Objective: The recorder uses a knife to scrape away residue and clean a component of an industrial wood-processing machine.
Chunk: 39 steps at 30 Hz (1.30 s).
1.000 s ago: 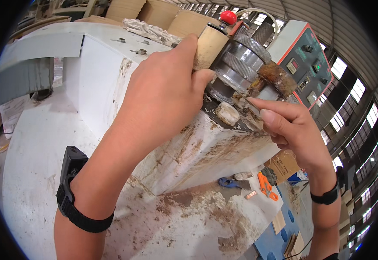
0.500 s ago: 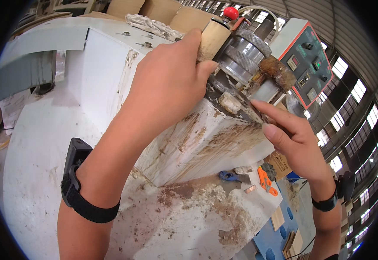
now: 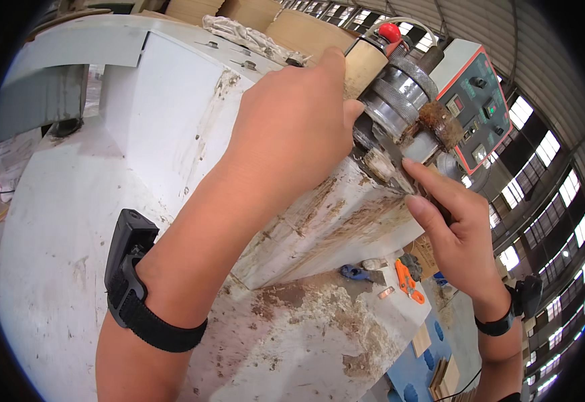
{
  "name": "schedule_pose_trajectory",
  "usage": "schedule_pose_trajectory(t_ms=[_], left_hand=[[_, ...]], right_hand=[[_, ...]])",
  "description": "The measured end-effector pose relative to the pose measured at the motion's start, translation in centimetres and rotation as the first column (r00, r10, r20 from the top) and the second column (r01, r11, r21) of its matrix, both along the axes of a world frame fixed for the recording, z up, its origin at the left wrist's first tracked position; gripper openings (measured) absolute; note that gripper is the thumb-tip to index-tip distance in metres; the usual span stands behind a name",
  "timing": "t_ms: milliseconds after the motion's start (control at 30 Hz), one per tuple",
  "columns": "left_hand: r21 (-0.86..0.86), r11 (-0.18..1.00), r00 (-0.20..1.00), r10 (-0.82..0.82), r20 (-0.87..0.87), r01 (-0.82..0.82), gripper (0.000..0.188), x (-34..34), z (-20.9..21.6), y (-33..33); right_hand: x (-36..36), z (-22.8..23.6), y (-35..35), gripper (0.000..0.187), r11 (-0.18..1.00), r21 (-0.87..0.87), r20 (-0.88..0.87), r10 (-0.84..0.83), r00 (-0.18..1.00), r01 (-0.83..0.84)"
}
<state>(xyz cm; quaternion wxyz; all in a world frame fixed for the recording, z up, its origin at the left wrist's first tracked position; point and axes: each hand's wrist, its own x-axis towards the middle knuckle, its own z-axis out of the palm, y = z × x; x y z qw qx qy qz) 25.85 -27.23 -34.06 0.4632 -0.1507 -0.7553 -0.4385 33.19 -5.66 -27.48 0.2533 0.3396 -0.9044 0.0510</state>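
My left hand (image 3: 299,120) is wrapped round a cream-coloured cylinder (image 3: 365,67) on top of the machine; its far fingers are hidden. Right of it stands a knurled metal collar (image 3: 398,94) with a red ball knob (image 3: 390,31) above. My right hand (image 3: 450,214) is closed on a flat, dark scraper-like blade (image 3: 393,151), whose handle end is mostly hidden in the palm. The blade reaches up beside the collar's base. A whitish crusted lump (image 3: 378,166) sits by the blade at the machine's stained corner. A rusty-brown roller (image 3: 441,124) is just beyond.
A control box (image 3: 477,107) with a red-edged panel stands at the right. Below, on the stained white surface (image 3: 285,348), lie an orange-handled tool (image 3: 407,281) and a blue-handled tool (image 3: 356,272). Crumpled white cloth (image 3: 252,37) and bolts (image 3: 247,64) are on top at the back.
The machine has shifted right in view, with my left hand still on the cylinder. My right hand's blade now reaches farther up beside the collar, partly covering the whitish lump.
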Motion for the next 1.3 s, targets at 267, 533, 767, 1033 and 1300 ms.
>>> schedule_pose_trajectory(t_ms=[267,533,767,1033,1300], left_hand=[[-0.013,1.000,0.998,0.021,-0.055,-0.021,0.044,-0.2,-0.2,0.3],[-0.004,1.000,0.996,0.019,-0.084,-0.020,0.044,-0.3,-0.3,0.2],[-0.015,1.000,0.999,0.019,0.032,-0.018,0.048,0.3,0.2,-0.1],[-0.014,1.000,1.000,-0.013,0.000,0.013,0.034,0.0,0.3,0.3],[-0.011,1.000,0.995,0.004,0.097,-0.003,0.045,0.6,0.4,0.0]], right_hand=[[-0.2,-0.8,-0.3,0.035,0.999,-0.038,-0.047,0.022,0.999,-0.024],[1.7,3.2,-3.4,0.039,0.835,-0.386,0.600,-0.095,0.794,0.392],[0.3,5.6,-2.3,0.047,0.835,-0.369,0.766,0.024,0.642,0.408],[-2.0,5.5,1.7,0.045,0.843,-0.403,0.881,0.251,0.402,0.357],[-0.6,0.8,1.2,0.038,0.983,-0.181,0.353,0.051,0.934,0.015]])
